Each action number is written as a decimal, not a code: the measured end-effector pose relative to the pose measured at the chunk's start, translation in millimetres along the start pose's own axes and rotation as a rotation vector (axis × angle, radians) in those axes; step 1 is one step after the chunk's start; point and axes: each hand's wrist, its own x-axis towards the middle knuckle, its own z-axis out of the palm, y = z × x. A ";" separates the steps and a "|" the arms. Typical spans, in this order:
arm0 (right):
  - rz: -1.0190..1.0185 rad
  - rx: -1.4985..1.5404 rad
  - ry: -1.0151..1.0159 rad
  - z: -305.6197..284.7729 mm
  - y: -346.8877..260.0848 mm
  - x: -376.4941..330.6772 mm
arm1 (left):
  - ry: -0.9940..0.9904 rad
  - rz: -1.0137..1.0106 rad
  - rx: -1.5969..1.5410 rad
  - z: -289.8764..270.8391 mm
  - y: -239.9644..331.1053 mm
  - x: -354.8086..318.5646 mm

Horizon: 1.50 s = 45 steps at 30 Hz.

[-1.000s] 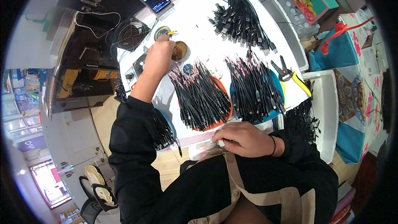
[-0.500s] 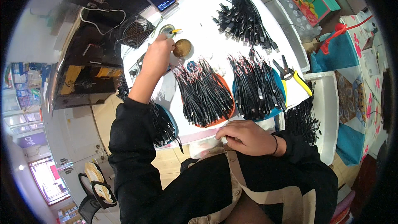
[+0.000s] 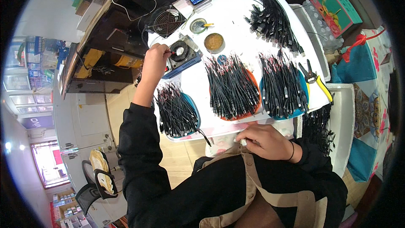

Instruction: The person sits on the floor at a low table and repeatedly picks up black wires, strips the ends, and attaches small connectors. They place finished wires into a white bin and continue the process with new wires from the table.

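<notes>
Black cable bundles [image 3: 232, 86] lie on orange [image 3: 253, 107] and blue trays [image 3: 304, 97]; the table [image 3: 236, 17] is white, the cutters' handles [image 3: 324, 88] yellow.

The white table [image 3: 236, 21] is crowded. Three trays of black cables [image 3: 232, 86] fill its near half side by side, with only narrow white strips between them. A long bundle of cables [image 3: 270, 17] blocks the far right. The solder pot [image 3: 182, 55] stands at the left edge, with the left hand [image 3: 155, 59] touching it; a round fan [image 3: 168, 17] sits just beyond. Bare table shows in the far middle, around the brown dish [image 3: 214, 41]. Pliers [image 3: 314, 80] lie along the right edge. The right hand [image 3: 263, 140] rests at the near edge.
</notes>
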 end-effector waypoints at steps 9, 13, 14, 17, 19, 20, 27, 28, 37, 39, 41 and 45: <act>0.004 -0.002 -0.015 2.8 4.8 2.5 | -0.111 0.022 0.036 5.5 -1.6 7.3; 0.016 -0.011 -0.035 2.2 6.7 3.4 | -0.134 0.083 0.081 6.3 -0.8 13.0; 0.030 -0.015 -0.048 2.0 7.2 3.5 | -0.157 0.063 0.099 6.9 -0.3 14.5; 0.028 -0.007 -0.051 1.9 8.3 2.9 | -0.213 0.024 0.146 7.8 1.3 17.8; 0.015 -0.016 -0.043 1.8 8.9 2.1 | -0.231 0.027 0.164 8.1 2.0 18.7; 0.014 -0.019 -0.042 1.7 9.1 1.7 | -0.233 0.024 0.167 8.4 2.0 18.8; 0.015 -0.019 -0.023 0.7 8.3 -2.1 | -0.213 0.033 0.202 15.2 -2.3 17.6; 0.012 -0.025 -0.019 0.7 7.3 -3.4 | -0.203 0.043 0.214 16.1 -2.2 17.5; -0.055 -0.068 0.111 1.9 -9.4 -13.6 | 0.020 -0.039 -0.173 -44.8 56.7 -13.7; -0.035 -0.009 0.160 4.6 -15.9 -13.6 | 0.038 -0.185 -0.539 -71.9 92.6 -39.9; -0.087 0.068 0.237 13.6 -24.1 -9.8 | 0.041 -0.275 -0.928 -92.1 137.6 -67.8; -0.315 0.157 0.330 38.0 -48.7 -14.0 | 0.025 -0.272 -1.572 -97.9 235.4 -106.9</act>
